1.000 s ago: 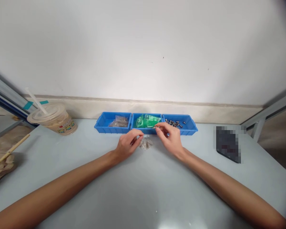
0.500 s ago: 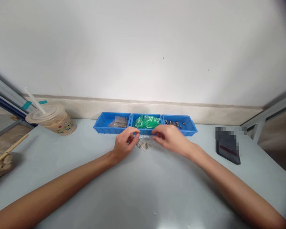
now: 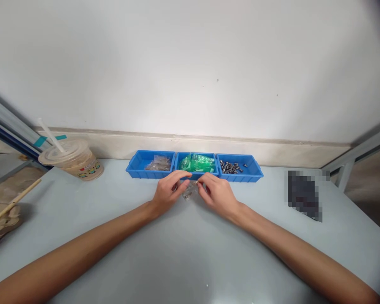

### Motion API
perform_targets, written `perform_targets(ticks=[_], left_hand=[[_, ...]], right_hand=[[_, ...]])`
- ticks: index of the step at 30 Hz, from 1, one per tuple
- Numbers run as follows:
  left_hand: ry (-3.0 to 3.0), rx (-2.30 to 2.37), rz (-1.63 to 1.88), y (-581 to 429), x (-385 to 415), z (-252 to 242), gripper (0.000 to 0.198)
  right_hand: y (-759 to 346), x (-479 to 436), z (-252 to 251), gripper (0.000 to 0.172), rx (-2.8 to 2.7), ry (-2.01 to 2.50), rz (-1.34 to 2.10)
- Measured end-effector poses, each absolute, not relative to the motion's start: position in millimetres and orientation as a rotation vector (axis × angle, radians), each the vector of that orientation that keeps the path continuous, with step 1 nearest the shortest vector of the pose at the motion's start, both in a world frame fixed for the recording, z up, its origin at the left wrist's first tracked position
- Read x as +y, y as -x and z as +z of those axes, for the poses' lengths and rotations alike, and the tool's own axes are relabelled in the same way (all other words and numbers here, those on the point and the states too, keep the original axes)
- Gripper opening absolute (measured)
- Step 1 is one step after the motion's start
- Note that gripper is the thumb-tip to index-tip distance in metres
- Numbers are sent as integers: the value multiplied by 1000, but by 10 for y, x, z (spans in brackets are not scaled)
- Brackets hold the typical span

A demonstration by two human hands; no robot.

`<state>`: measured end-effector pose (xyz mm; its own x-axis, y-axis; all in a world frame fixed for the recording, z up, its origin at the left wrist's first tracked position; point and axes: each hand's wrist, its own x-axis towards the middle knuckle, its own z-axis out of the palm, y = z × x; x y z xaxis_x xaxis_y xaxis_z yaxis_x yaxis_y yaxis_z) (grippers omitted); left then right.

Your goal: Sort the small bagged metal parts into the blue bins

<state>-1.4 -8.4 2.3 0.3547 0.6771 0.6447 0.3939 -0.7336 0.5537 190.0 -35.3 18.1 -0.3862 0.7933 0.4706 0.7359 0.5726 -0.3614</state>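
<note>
A small clear plastic bag with a few small metal pieces in it sits on the table between my hands. My left hand is curled at the bag's upper left, thumb and forefinger closed around its edge. Opposite it, my right hand pinches the bag's upper right edge with thumb and forefinger. The exact contact at the fingertips is small and partly hidden. Just behind the hands stand three blue trays: the left tray holds clear bags, the middle tray green plastic packets, the right tray small metal cylinders.
A lidded drink cup with a straw stands at the back left. At the left edge lies a brown cardboard-like holder with a wooden stick on it. A dark, pixelated flat object is on the right. The wall rises behind the trays.
My right hand has moved down and left to the bag, and its fingers have closed on the edge. More of the right tray's metal pieces shows. The left hand has shifted slightly right.
</note>
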Motion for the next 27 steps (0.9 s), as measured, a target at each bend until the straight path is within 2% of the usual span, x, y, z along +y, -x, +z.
perform_targets(ticks=[4, 8, 20, 27], left_hand=[[-2380, 907, 1273, -2, -78, 30, 17], [-2407, 887, 1274, -6, -91, 41, 16], [-2451, 808, 1156, -4, -76, 27, 20], [-2416, 777, 1159, -9, -67, 28, 12]], right_hand=[[-1884, -373, 101, 17, -1948, 1106, 328], [-1855, -396, -6, 10, -1873, 1024, 433], [-1858, -423, -54, 13, -1765, 1011, 450], [-1855, -444, -42, 11, -1777, 985, 428]])
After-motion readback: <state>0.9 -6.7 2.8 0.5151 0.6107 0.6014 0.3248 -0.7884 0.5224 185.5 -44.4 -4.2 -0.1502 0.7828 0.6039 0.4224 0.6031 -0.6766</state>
